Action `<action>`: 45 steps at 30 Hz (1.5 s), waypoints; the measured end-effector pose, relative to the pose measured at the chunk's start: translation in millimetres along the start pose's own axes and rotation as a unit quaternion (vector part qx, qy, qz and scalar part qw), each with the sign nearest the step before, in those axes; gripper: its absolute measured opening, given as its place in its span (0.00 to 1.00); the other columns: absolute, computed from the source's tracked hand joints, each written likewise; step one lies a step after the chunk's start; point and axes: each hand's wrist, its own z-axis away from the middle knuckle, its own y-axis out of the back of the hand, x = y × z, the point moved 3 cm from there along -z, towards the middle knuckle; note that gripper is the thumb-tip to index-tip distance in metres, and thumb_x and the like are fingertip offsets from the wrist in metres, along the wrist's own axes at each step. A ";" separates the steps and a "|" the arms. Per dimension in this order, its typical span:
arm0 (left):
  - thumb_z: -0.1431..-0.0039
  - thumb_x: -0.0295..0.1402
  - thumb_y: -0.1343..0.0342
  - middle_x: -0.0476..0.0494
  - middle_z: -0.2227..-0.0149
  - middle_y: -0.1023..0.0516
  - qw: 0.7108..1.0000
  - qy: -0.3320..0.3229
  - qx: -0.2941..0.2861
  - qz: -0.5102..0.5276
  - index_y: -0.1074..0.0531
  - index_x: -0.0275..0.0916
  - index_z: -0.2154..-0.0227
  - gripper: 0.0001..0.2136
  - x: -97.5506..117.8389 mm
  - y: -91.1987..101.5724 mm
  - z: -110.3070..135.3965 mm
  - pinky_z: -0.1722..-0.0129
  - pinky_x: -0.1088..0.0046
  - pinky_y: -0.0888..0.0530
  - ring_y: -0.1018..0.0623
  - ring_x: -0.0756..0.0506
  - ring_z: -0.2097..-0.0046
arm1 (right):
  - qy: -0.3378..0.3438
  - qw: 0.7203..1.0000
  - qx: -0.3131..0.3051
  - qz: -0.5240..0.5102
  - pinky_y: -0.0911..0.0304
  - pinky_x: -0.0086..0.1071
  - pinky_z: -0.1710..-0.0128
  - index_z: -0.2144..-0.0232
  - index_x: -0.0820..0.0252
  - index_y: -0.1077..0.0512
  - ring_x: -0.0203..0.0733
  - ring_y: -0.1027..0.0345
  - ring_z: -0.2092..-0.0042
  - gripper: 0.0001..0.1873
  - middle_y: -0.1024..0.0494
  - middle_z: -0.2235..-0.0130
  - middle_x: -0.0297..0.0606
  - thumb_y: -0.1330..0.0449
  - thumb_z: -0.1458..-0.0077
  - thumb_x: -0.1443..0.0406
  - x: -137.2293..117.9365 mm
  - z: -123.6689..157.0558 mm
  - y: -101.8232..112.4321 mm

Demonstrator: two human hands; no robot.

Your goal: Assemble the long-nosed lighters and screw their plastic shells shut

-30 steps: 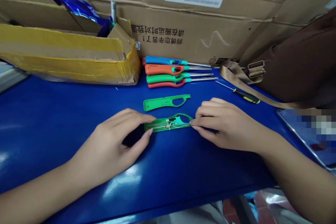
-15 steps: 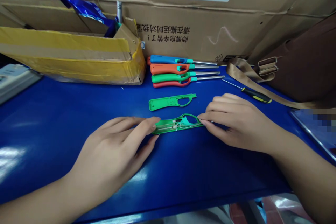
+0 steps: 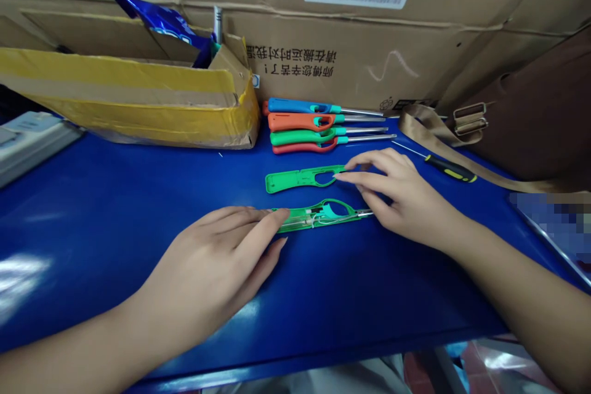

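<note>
My left hand (image 3: 217, 258) grips the left end of an opened green lighter half (image 3: 300, 220) lying on the blue table, thumb along its near edge. Inside it show a teal trigger (image 3: 333, 212), a thin wire and small parts; a metal tube runs out to the right. The matching empty green shell half (image 3: 286, 181) lies just beyond, hollow side up. Over its narrow right end is my right hand (image 3: 392, 191), fingertips apart on either side of the tip and seemingly touching it.
Several assembled long lighters (image 3: 302, 122) lie in a stack behind. A screwdriver (image 3: 447, 168) and a tan strap (image 3: 429, 129) are at right. A yellow-taped cardboard box (image 3: 184, 117) stands at left, near a grey device (image 3: 32, 138). A large carton (image 3: 369, 55) walls the back.
My right hand has left the metal tube end of the opened lighter and moved up to the empty shell's right end. My left hand stays on the opened lighter.
</note>
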 end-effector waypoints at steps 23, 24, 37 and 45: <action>0.33 0.33 0.45 0.43 0.47 0.22 0.985 0.056 -0.010 0.161 0.27 0.42 0.47 0.13 -20.8 -10.3 -7.9 0.44 0.62 0.25 0.23 0.42 0.46 | -0.073 0.993 -0.052 -0.075 0.36 0.49 0.44 0.65 0.57 0.29 0.50 0.32 0.45 0.02 0.27 0.48 0.45 0.38 0.40 0.67 14.6 -2.0 -0.5; 0.33 0.33 0.45 0.42 0.46 0.22 0.986 0.060 -0.006 0.156 0.27 0.42 0.47 0.13 -21.7 -9.8 -7.8 0.44 0.62 0.26 0.24 0.41 0.45 | -0.067 0.994 -0.035 -0.084 0.35 0.48 0.45 0.65 0.57 0.30 0.49 0.31 0.47 0.02 0.26 0.49 0.44 0.39 0.40 0.68 12.7 -2.7 0.9; 0.35 0.34 0.38 0.40 0.47 0.21 0.994 -0.002 0.074 0.083 0.27 0.40 0.45 0.17 -23.2 5.1 -11.5 0.43 0.61 0.25 0.21 0.41 0.47 | -0.287 0.794 0.011 -0.535 0.24 0.32 0.71 0.66 0.59 0.28 0.35 0.25 0.73 0.16 0.22 0.69 0.33 0.29 0.47 0.56 -10.0 -3.5 -4.9; 0.37 0.35 0.37 0.44 0.55 0.18 0.984 0.035 0.067 0.159 0.24 0.41 0.49 0.14 -24.6 0.8 -11.4 0.53 0.69 0.21 0.18 0.45 0.55 | -0.124 0.926 -0.032 -0.356 0.28 0.31 0.65 0.47 0.58 0.25 0.35 0.27 0.66 0.17 0.21 0.57 0.39 0.38 0.37 0.61 -13.5 -3.4 -1.2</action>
